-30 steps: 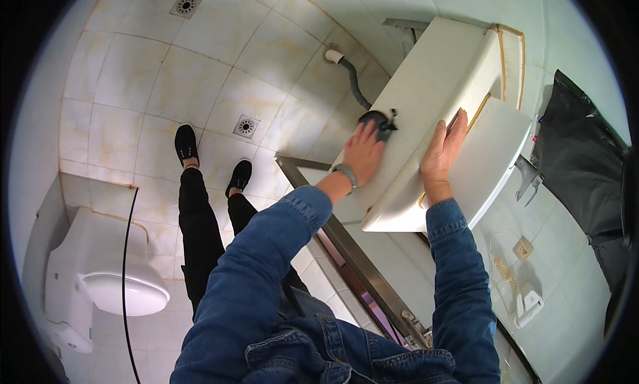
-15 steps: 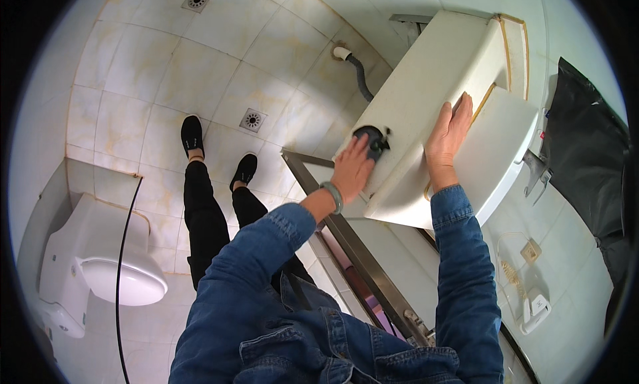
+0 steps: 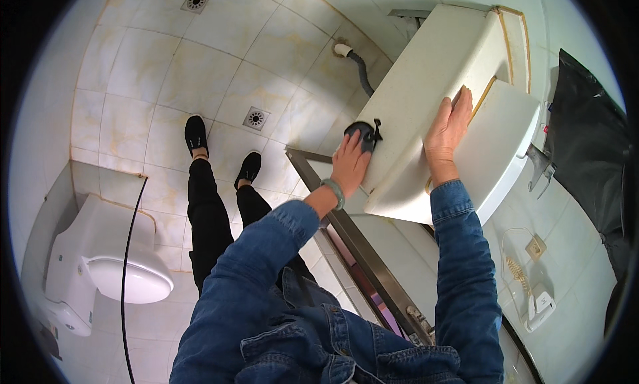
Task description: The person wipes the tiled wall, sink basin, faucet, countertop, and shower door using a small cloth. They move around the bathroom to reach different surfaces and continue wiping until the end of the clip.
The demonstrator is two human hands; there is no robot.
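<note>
Left hand: your left hand point(image 3: 351, 161) presses fingers together on the dark cloth point(image 3: 363, 136), at the heater's 9 o'clock edge.
Right hand: your right hand point(image 3: 448, 132) lies flat, fingers together, on the white heater point(image 3: 426, 71).
Toilet: bowl point(image 3: 126, 281) open at 8 o'clock; I cannot tell what is inside.

Hands: two, a left hand point(image 3: 351, 159) and a right hand point(image 3: 447, 127)
Dark cloths: one dark cloth point(image 3: 363, 135)
White cabinets: one white cabinet point(image 3: 432, 84)
Wristbands: one wristband point(image 3: 335, 192)
Black shoes: two, a left shoe point(image 3: 195, 133) and a right shoe point(image 3: 249, 167)
Floor drains: two, a near drain point(image 3: 255, 118) and a far drain point(image 3: 196, 0)
Toilets: one toilet point(image 3: 100, 264)
Grey hoses: one grey hose point(image 3: 359, 67)
Black bags: one black bag point(image 3: 592, 151)
Wall handsets: one wall handset point(image 3: 538, 304)
</note>
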